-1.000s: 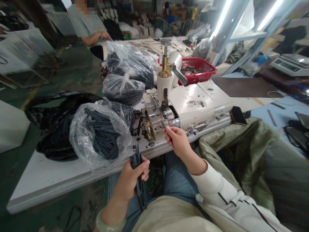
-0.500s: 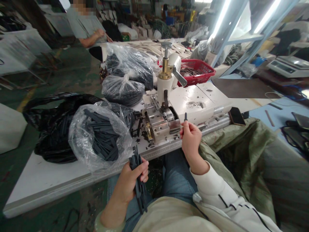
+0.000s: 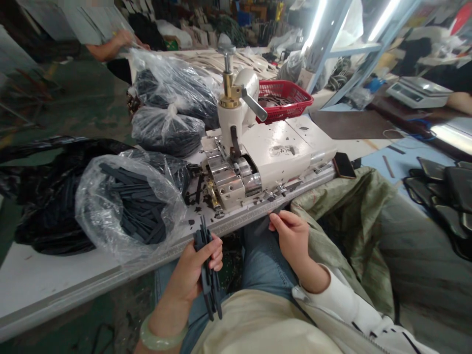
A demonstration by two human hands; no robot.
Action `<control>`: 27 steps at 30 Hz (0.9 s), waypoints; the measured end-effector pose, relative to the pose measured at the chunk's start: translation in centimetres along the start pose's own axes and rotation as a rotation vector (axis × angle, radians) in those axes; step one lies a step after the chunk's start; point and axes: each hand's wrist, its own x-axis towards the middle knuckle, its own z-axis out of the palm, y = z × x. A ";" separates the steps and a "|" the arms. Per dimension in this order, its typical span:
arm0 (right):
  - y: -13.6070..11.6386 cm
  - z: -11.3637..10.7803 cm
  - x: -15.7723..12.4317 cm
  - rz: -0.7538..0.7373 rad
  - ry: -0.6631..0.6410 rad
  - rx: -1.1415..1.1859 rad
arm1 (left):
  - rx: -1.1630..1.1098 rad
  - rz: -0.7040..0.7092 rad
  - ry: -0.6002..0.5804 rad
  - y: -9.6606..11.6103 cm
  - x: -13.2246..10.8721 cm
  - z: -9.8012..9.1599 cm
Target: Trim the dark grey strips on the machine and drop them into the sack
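Where my left hand [image 3: 188, 280] is gripping: fingers closed around a bundle of dark flat strips [image 3: 207, 280], standing upright over my lap.
Right hand [image 3: 293, 238]: fingers curling just beside the table edge, holding nothing I can make out.
Ahead: white bench machine [image 3: 265, 152] sitting on the white table [image 3: 33, 280], scraps [image 3: 193, 206] lying around it.
Left: clear plastic bag [image 3: 110, 211] holding more strips.
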 end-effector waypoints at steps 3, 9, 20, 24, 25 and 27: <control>-0.1 0.6 -0.2 0.513 -0.054 0.475 | -0.010 -0.007 0.012 0.0 -0.3 -0.1; -0.8 1.5 -1.0 0.633 -0.040 0.582 | -0.011 -0.007 0.008 0.0 -0.8 -0.2; 4.6 -13.9 -1.1 0.256 0.709 0.010 | -0.057 -0.068 -0.074 -0.3 -0.9 0.5; 6.2 -18.6 -2.2 0.382 0.807 0.052 | -0.030 -0.117 -0.129 -0.7 -0.7 1.0; 5.7 -17.7 -2.7 0.373 0.736 0.008 | -0.011 -0.124 -0.137 -0.8 -0.6 1.2; 4.0 -13.6 -3.6 0.334 0.461 -0.091 | 0.029 -0.130 -0.141 -1.1 -0.5 1.5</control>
